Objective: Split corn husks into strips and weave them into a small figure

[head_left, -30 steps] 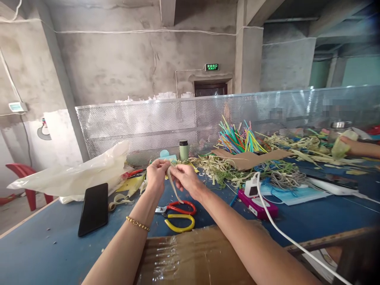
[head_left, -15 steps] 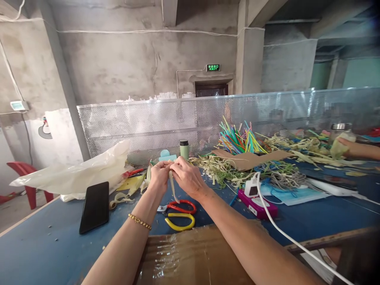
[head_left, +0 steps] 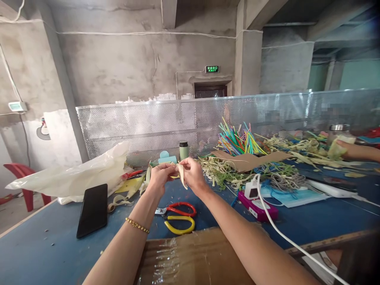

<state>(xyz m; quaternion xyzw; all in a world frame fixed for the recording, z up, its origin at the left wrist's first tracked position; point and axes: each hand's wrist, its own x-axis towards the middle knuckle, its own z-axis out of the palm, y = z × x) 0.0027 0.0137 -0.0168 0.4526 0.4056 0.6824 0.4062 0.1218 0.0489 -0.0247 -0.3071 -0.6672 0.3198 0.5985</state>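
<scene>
My left hand (head_left: pixel 158 177) and my right hand (head_left: pixel 192 171) are raised together above the blue table (head_left: pixel 44 253), fingers pinched on a pale cream strip (head_left: pixel 181 174). The strip's short end hangs down between my thumbs. Below my hands lie scissors with a red and a yellow handle (head_left: pixel 177 217). A gold bracelet (head_left: pixel 137 225) sits on my left wrist.
A black phone (head_left: pixel 92 209) lies at left beside a white plastic bag (head_left: pixel 77 174). A taped cardboard box (head_left: pixel 190 261) is under my forearms. A pink device with a white charger and cable (head_left: pixel 257 202), strip piles, coloured straws (head_left: pixel 237 140) and another person's hand (head_left: pixel 341 148) are at right.
My hands have lifted slightly and moved apart a little. The long hanging tail of the strip is now shorter and folded up near my right thumb.
</scene>
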